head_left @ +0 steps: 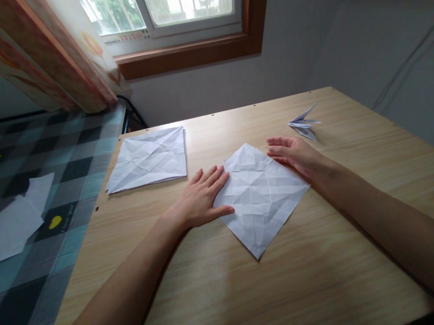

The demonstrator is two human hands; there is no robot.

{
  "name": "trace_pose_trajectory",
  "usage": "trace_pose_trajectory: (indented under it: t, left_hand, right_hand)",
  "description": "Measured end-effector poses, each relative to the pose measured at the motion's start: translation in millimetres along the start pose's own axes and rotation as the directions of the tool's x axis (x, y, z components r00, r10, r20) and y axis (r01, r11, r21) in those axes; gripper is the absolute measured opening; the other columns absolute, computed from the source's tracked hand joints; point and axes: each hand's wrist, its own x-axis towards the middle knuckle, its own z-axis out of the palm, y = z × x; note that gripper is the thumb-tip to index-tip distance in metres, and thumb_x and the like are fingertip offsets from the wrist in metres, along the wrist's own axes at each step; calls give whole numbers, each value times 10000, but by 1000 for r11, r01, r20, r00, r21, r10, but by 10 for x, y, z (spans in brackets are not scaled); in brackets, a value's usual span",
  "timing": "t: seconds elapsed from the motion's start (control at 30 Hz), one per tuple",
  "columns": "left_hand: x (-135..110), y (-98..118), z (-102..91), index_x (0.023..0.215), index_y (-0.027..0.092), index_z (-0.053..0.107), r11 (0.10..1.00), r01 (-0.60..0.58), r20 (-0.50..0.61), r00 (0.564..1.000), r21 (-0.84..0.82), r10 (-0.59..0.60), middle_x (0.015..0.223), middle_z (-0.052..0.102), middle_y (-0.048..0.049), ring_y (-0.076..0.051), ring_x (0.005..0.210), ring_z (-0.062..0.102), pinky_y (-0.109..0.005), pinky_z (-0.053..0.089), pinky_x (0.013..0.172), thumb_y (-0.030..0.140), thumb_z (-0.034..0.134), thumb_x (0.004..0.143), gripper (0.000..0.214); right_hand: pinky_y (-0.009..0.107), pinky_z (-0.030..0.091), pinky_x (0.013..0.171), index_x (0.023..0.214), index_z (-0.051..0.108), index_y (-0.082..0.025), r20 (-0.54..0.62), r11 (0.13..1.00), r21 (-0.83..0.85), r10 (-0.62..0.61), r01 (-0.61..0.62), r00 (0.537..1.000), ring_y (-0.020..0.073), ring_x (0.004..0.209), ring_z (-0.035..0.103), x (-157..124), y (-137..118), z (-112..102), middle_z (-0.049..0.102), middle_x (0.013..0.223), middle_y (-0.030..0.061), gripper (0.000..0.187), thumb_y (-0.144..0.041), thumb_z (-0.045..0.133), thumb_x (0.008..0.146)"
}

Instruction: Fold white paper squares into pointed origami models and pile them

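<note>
Here, mid-bench point(304, 297), a creased white sheet point(263, 193) is laid out like a diamond, one corner aimed at six o'clock! Its nine-o'clock corner is covered by the left hand point(204, 197), fingers and thumb spread wide. Its two-o'clock edge is met by the right hand point(296, 155), fingers loosely curved (thumb hidden, so whether paper is pinched cannot be told). From the sheet, a paper stack point(154, 158) is seen at ten o'clock, a folded paper piece point(302, 123) at one.

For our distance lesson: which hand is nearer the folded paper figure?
The right hand, just short of the folded paper figure; the left hand, farther, at the left of the creased sheet.
</note>
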Motion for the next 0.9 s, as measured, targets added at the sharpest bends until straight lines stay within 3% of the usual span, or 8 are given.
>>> trace_pose_trajectory:
  t: [0.17, 0.3, 0.47, 0.57, 0.7, 0.8, 0.83, 0.9]
  left_hand:
    - [9, -14, 7, 1561, 211, 216, 998, 4, -13, 1000, -67, -5, 1631, 195, -138, -320, 1517, 173, -529, 128, 1227, 767, 435, 859, 922]
    - [5, -28, 28, 1561, 192, 212, 978, 59, -138, 987, -200, -87, 1637, 193, -137, -324, 1519, 159, -507, 177, 1232, 704, 519, 858, 922]
    - [8, -81, 76, 1557, 151, 197, 881, 77, -337, 906, -467, -257, 1617, 242, -173, -321, 1495, 246, -479, 236, 1227, 645, 570, 853, 937]
    - [24, -129, 108, 1553, 139, 208, 813, 74, -356, 873, -578, -333, 1602, 268, -194, -335, 1487, 262, -496, 232, 1224, 646, 613, 822, 977]
    - [43, -175, 147, 1551, 140, 218, 745, 40, -384, 838, -666, -388, 1596, 272, -213, -341, 1488, 257, -506, 217, 1222, 602, 687, 786, 1009]
    - [53, -207, 190, 1562, 170, 185, 715, 8, -408, 816, -699, -408, 1593, 277, -215, -344, 1479, 279, -526, 242, 1207, 551, 741, 763, 1045]
    - [57, -223, 211, 1566, 187, 165, 711, 2, -415, 811, -703, -412, 1593, 278, -214, -348, 1474, 291, -538, 260, 1197, 538, 757, 754, 1064]
    - [70, -260, 264, 1573, 224, 122, 728, -7, -446, 795, -686, -412, 1593, 279, -208, -356, 1461, 317, -555, 304, 1173, 523, 778, 744, 1099]
  right_hand:
    - [219, 543, 595, 1105, 660, -158, 8, 994, -47, 101, -101, 995, 134, 683, 668, -32, -34, 5, 715, 876, 37, 533, -121, 806, 593]
    - [213, 499, 523, 901, 721, -150, 91, 988, -82, 139, -132, 986, 139, 597, 637, -63, -63, 20, 722, 732, 26, 357, -125, 796, 553]
    - [289, 552, 609, 803, 707, -177, -62, 991, -6, -135, 135, 989, 169, 647, 661, -32, -199, -43, 733, 767, 31, 277, -248, 827, 564]
    - [316, 562, 639, 817, 693, -210, -220, 893, -133, -450, 431, 865, 170, 679, 661, -44, -363, -74, 726, 807, 22, 216, -300, 812, 660]
    - [298, 546, 655, 842, 679, -239, -241, 582, -332, -813, 742, 530, 150, 698, 648, -201, -577, -6, 684, 781, -16, 96, -234, 747, 775]
    - [319, 540, 707, 845, 690, -254, -148, 332, -504, -943, 797, 298, 160, 739, 664, -386, -667, 84, 688, 794, -32, 95, -173, 711, 800]
    - [341, 543, 751, 863, 696, -252, -82, 288, -489, -955, 824, 285, 179, 797, 682, -443, -684, 109, 710, 847, -17, 114, -151, 690, 810]
    - [344, 550, 765, 877, 698, -246, 119, 295, -438, -917, 849, 380, 187, 840, 698, -528, -701, 141, 735, 910, 4, 150, -113, 649, 828]
